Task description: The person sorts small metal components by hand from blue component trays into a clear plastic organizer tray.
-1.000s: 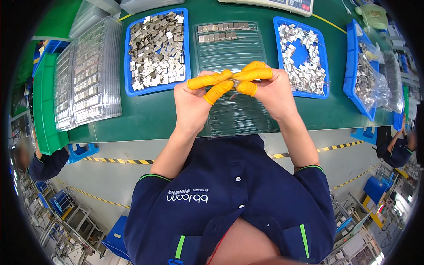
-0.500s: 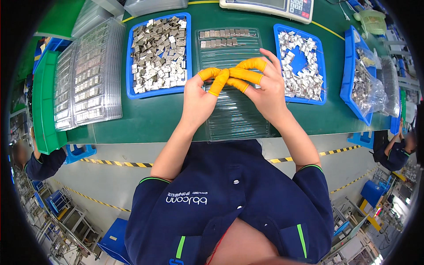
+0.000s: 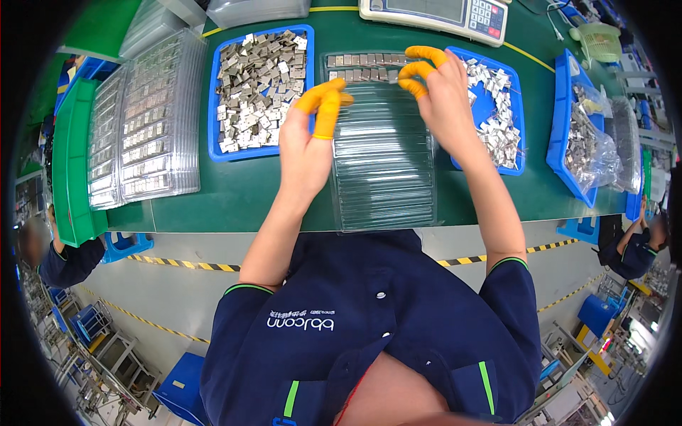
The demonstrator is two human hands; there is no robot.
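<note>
Yellow finger cots cover the thumb and some fingers of both my hands. My right hand [image 3: 444, 96] is over the far right part of a clear ribbed plastic tray [image 3: 383, 184], its fingertips closed at the end of the second row, at a small metal part [image 3: 393, 75]. Two rows of small metal parts [image 3: 366, 59] lie at the tray's far end. Above the tray's left edge, my left hand [image 3: 312, 124] has its thumb and fingers brought together; whatever may be between them is hidden.
A blue bin of metal pieces [image 3: 212, 135] stands left, and a blue bin of white parts [image 3: 521, 142] right. Filled clear trays [image 3: 160, 121] are stacked far left beside a green bin [image 3: 71, 170]. A scale [image 3: 433, 20] stands at the back. Co-workers sit at both sides.
My hands, which met over the middle of the tray, have come apart. The right has moved away from me to the second row; the left has shifted slightly left and away.
</note>
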